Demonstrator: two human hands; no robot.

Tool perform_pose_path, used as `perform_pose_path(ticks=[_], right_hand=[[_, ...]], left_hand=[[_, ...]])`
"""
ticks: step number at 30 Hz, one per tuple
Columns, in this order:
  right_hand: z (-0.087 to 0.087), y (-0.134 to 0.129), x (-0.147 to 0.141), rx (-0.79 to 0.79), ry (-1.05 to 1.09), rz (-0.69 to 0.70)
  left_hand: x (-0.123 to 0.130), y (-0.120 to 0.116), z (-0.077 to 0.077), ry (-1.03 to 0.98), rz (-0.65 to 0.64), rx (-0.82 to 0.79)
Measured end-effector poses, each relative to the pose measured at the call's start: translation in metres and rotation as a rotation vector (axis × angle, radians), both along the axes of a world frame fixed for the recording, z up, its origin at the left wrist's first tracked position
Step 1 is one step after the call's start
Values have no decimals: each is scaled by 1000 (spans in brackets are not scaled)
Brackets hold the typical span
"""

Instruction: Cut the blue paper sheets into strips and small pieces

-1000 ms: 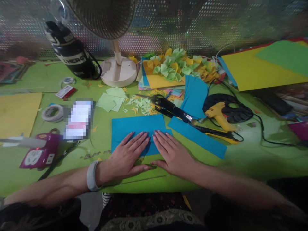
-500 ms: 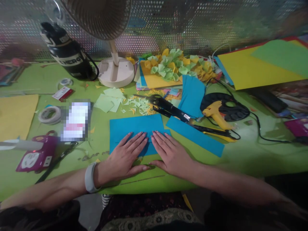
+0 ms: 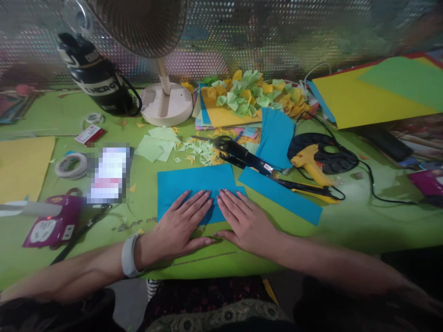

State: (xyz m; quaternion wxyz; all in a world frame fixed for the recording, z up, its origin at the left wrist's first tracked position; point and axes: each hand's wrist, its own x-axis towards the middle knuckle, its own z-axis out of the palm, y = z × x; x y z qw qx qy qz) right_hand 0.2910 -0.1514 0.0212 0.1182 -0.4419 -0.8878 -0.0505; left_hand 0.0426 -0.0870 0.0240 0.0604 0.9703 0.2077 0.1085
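Unmoved left hand (image 3: 176, 226) and right hand (image 3: 244, 223), flat, open on blue paper (image 3: 194, 184); bottle (image 3: 95, 78) lettered ENERGY

We can read one word: pale capitals on the black bottle (image 3: 93, 76) seem to spell "ENERGY", running across its side, though the first letter is hard to make out. A narrower band of lettering higher on the bottle is too small for us to read. Just below the bottle, a small red-and-white card (image 3: 90, 135) carries print we cannot make out, and farther below it, a magenta case (image 3: 51, 221) shows a white label (image 3: 43, 230) that stays unreadable too.
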Motion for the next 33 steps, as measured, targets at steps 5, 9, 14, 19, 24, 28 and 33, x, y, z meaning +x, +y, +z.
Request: perform_pose_path(ticks=[5, 9, 14, 19, 24, 28, 33], right_hand=[[3, 1, -1, 53, -29, 10], [6, 2, -1, 106, -52, 14], [4, 1, -1, 73, -34, 14], [2, 0, -1, 52, -11, 18], [1, 0, 0, 29, 9, 11], [0, 0, 0, 7, 2, 1], [1, 0, -1, 38, 7, 10]], left_hand=[[0, 0, 1, 13, -6, 2], [0, 0, 0, 8, -3, 7], [-1, -1, 0, 7, -6, 10], [0, -1, 0, 12, -2, 3], [-1, 0, -1, 13, 3, -11], [0, 0, -1, 9, 2, -11], [1, 0, 1, 17, -1, -16]])
